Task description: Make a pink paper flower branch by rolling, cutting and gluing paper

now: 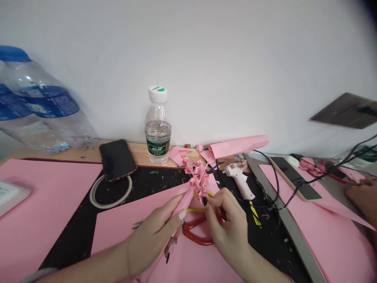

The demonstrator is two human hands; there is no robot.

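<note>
Okay, left hand (153, 234) grips paper stem (185, 201), right hand (231, 226) pinches lowest flower (202, 194) near pink sheet's (118, 220) far edge; likely light, crushable, safest by stem.

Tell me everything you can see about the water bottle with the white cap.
The bottle is small, clear and probably plastic, standing upright with its white cap on. The cap has a green mark on top. A dark green label with white characters wraps the lower body. It is partly filled with clear liquid, to above the label. It stands on the light wood surface near the wall, and no hand touches it.
</note>
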